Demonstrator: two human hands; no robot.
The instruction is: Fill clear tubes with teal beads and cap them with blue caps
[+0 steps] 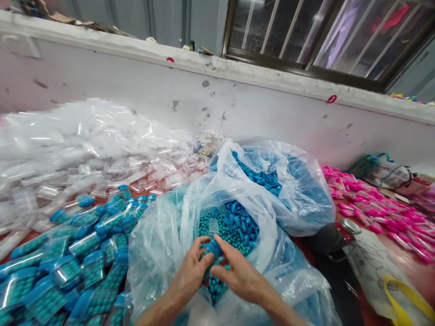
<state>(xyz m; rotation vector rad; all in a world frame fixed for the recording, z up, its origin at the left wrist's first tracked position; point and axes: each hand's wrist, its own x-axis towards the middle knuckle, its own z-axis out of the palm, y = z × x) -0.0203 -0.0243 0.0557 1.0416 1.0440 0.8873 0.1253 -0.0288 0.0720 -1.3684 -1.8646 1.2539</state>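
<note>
Over an open plastic bag [237, 195], my left hand [191, 267] and my right hand [241, 274] come together on a small container with a blue cap [214, 249]. My left fingers and thumb close round it. The right index finger and thumb press at its other side. Much of the container is hidden by my fingers. Below, the bag holds teal beads [217, 288] and a heap of loose blue caps [240, 221]. A clear plastic piece [214, 225] shows just beyond my fingertips; whether it belongs to the held container, I cannot tell.
Filled, blue-capped containers [68, 272] pile up at left, below a large heap of clear empty ones [96, 143]. Behind stands a second bag of blue caps [260, 177]. Pink-capped tubes [377, 203], a dark flask [333, 235] and a yellow-handled bag [385, 281] lie right.
</note>
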